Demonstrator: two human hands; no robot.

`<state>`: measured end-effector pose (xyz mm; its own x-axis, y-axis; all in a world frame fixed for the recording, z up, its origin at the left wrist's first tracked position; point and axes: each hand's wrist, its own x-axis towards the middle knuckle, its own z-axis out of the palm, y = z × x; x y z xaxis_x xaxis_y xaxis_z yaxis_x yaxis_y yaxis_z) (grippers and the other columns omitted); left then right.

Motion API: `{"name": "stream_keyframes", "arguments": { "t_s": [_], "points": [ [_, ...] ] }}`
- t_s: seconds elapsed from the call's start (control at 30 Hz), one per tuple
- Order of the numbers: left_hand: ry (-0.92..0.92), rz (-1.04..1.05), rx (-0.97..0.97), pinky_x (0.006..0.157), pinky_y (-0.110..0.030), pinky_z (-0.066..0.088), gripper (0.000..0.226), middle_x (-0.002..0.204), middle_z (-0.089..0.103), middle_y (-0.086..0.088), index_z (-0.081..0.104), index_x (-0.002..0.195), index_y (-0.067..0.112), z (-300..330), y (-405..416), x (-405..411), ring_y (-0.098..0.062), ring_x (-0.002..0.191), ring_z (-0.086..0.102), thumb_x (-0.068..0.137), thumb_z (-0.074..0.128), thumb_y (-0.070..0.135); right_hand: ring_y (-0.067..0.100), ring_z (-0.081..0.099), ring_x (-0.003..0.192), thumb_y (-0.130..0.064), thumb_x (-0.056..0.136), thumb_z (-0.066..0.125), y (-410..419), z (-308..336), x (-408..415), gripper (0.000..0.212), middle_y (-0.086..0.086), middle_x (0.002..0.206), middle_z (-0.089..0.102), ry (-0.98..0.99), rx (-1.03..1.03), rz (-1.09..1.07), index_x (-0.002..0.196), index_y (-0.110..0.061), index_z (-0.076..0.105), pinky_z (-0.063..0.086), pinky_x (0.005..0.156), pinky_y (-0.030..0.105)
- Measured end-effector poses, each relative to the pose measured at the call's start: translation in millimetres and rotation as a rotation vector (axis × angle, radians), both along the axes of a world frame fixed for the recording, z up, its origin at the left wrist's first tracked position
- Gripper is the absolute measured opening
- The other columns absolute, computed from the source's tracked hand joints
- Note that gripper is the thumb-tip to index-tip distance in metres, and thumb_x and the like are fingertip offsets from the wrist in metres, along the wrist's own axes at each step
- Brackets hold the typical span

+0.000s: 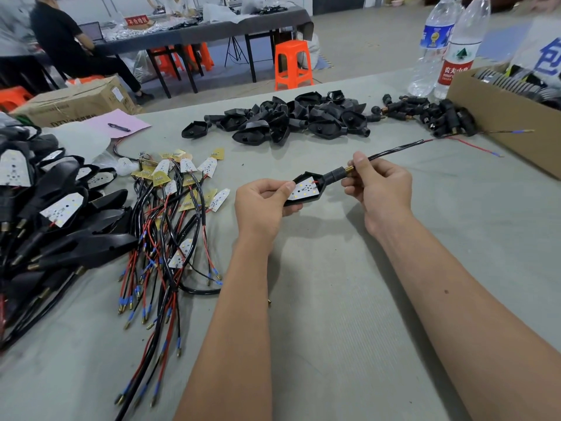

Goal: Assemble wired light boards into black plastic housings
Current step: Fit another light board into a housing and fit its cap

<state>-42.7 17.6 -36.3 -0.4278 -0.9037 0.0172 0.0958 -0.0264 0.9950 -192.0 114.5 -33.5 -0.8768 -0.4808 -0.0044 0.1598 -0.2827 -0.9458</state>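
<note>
The housing (306, 189) with the board (304, 191) seated in it hung above the table's (334, 299) middle, your left hand (262, 205) curled round its pointed end, thumb on the board. Your right hand (378, 189) pinched the brass fitting (349, 170) where the wires (397, 148) left the stem. Empty housings (279, 120) lay along the far edge, loose boards (182, 183) towards the left edge.

Two water bottles (446, 47), orange stool (293, 64), pink paper (121, 123) with pen (119, 127), cardboard box (504, 117)

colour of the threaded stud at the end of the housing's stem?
Brass/gold, on the threaded stud pinched by the right hand. Head view, the only one.
</note>
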Motion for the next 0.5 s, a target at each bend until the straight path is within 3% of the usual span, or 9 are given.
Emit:
{"name": "stream_keyframes", "arguments": {
  "t_s": [0.13,0.2,0.27,0.33,0.4,0.5],
  "points": [
    [0.006,0.075,-0.021,0.063,-0.025,0.060,0.010,0.075,0.078,-0.004,0.074,0.085,0.004,3.6,-3.2,-0.6,-0.022,0.064,0.075,0.093,0.074,0.010,0.020,0.065,0.051,-0.042,0.098,0.066,-1.3,-0.5,10.9,0.043,0.002,0.062,0.068,0.222,0.228,-0.092,0.073,-0.007,0.068,0.055,0.053,0.035],
    [0.010,0.140,-0.058,0.059,-0.021,0.058,0.014,0.068,0.075,0.001,0.074,0.081,0.008,5.2,-8.0,2.6,-0.017,0.062,0.073,0.093,0.075,0.014,0.022,0.062,0.057,-0.047,0.102,0.056,1.2,-0.5,13.1,0.052,0.001,0.062,0.066,0.518,0.387,-0.240,0.069,-0.007,0.065,0.053,0.061,0.040],
    [-0.002,0.187,-0.092,0.056,-0.017,0.054,0.017,0.063,0.073,0.004,0.074,0.078,0.011,6.8,-11.9,7.9,-0.014,0.060,0.071,0.094,0.075,0.017,0.020,0.059,0.070,-0.041,0.101,0.057,3.7,2.4,13.4,0.040,0.000,0.075,0.066,0.866,0.420,-0.265,0.078,-0.010,0.066,0.049,0.071,0.040],
    [0.005,0.213,-0.096,0.054,-0.016,0.052,0.020,0.061,0.071,0.005,0.073,0.076,0.010,8.8,-14.0,12.2,-0.012,0.057,0.068,0.095,0.073,0.018,0.015,0.057,0.093,-0.038,0.097,0.066,4.7,7.7,15.7,0.021,-0.003,0.100,0.064,1.103,0.440,-0.047,0.101,-0.018,0.072,0.047,0.084,0.033],
    [0.014,0.224,-0.089,0.053,-0.016,0.050,0.023,0.061,0.070,0.005,0.074,0.076,0.009,12.1,-15.0,16.8,-0.009,0.056,0.066,0.095,0.073,0.021,0.017,0.053,0.108,-0.037,0.094,0.071,1.8,9.4,18.4,0.032,-0.003,0.114,0.061,1.224,0.590,0.186,0.124,-0.024,0.070,0.044,0.093,0.035],
    [0.016,0.262,-0.046,0.056,-0.021,0.048,0.034,0.061,0.066,0.002,0.069,0.073,0.008,19.4,-16.3,21.3,-0.007,0.055,0.059,0.096,0.071,0.033,0.019,0.059,0.097,-0.031,0.095,0.072,-1.6,15.9,23.9,0.027,-0.004,0.105,0.068,1.291,0.700,0.292,0.121,-0.026,0.073,0.050,0.085,0.039]
  ]
}}
